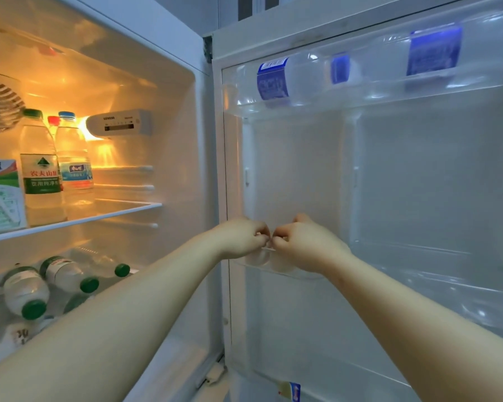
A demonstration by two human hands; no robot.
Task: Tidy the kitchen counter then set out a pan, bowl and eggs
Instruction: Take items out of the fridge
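Head view: the fridge [169, 91] stands open. Both hands reach to a small clear door shelf [308, 274] on the right, where pale rounded shapes, probably the eggs [257, 257], sit. The left hand [244, 236] and right hand [305, 242] meet just above them with fingers curled. Whether either grip already pinches an egg I cannot tell. Judging by this, egg-fetching is underway. The pan, bowl and tabletop are out of view, so those steps cannot be judged.
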